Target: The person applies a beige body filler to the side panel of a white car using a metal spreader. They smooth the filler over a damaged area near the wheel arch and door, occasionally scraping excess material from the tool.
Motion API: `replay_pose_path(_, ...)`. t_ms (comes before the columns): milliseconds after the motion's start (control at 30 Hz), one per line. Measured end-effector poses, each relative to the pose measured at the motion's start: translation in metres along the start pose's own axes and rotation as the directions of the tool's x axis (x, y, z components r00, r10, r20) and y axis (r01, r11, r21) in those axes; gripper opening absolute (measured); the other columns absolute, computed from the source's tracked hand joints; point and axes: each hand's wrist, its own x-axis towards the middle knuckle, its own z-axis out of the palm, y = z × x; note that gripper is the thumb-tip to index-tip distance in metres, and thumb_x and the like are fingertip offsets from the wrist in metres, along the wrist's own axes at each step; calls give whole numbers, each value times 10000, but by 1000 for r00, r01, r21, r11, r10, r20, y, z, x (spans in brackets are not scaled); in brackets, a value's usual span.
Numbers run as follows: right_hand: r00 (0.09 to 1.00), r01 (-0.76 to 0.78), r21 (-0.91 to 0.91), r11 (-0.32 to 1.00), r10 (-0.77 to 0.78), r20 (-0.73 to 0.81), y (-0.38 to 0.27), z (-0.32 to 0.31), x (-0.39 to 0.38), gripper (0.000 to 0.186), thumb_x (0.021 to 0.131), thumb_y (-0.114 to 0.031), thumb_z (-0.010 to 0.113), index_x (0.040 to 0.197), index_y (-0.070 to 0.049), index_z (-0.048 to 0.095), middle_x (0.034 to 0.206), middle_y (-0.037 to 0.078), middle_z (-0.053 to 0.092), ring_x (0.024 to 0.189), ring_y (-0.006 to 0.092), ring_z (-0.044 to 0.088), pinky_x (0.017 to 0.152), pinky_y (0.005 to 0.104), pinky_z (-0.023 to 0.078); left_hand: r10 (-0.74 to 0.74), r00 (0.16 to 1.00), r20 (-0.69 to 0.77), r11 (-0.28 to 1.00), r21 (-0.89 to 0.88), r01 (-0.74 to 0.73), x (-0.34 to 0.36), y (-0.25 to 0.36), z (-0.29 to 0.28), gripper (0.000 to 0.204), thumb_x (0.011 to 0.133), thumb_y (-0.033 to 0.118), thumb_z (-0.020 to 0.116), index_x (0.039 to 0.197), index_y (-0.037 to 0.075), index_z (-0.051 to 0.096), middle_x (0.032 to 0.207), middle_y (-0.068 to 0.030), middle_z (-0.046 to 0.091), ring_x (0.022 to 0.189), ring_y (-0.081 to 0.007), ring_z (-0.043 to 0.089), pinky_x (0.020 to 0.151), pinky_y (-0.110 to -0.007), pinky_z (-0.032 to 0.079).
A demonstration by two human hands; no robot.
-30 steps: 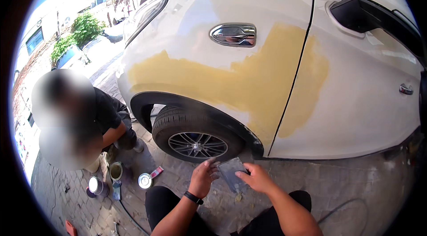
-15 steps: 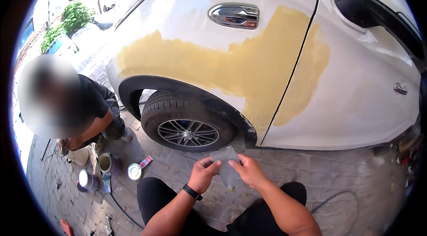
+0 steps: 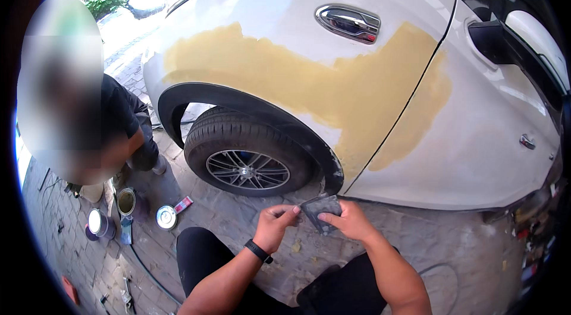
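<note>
In front of the car's wheel, a small dark grey sheet, which looks like sandpaper, is held between my two hands. My left hand is closed, with thumb and forefinger pinching its left edge. My right hand grips the right part, thumb on top and the other fingers behind it. The white car's front fender carries a broad patch of yellowish filler. It runs above the wheel arch and across the seam onto the door. The wheel stands just beyond my hands.
A person in dark clothes crouches at the left near the car's front. Beside them are an open can, a white-topped can, a round lid and a red-and-white tube. A hose runs over the paving.
The sheet has turned from a pale face to a darker, tilted one, and my right hand has moved right and a little up. My view has shifted and tilted slightly.
</note>
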Motion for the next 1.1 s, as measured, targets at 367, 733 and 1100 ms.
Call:
replay_pose_path(367, 924, 158, -882, 444, -381, -26, -118, -106, 35, 293, 971, -295, 722, 1114, -40, 733, 912, 174, 743, 832, 394, 704, 726, 479, 543, -128, 986, 107, 986, 118, 115, 17, -16, -7, 404, 1091, 349, 604, 1213, -9, 747, 1050, -91, 771, 906, -144, 686, 826, -309, 547)
replay_pose_path(733, 927, 163, -935, 315, -373, 36, -137, -102, 61, 252, 1003, -305, 671, 1029, -59, 719, 851, 162, 723, 825, 392, 696, 723, 502, 532, -147, 983, 114, 981, 147, 129, 15, -14, -10, 402, 1095, 342, 597, 1254, 2, 739, 1076, -89, 765, 919, -137, 672, 851, -305, 541)
replay_pose_path(1100, 952, 149, -959, 243, -297, 73, -130, -100, 57, 227, 1007, -299, 660, 984, -74, 690, 843, 151, 713, 823, 386, 693, 724, 503, 536, -155, 983, 102, 982, 126, 141, 16, -18, -16, 404, 1096, 337, 593, 1254, -6, 735, 1071, -93, 762, 911, -140, 668, 844, -305, 537)
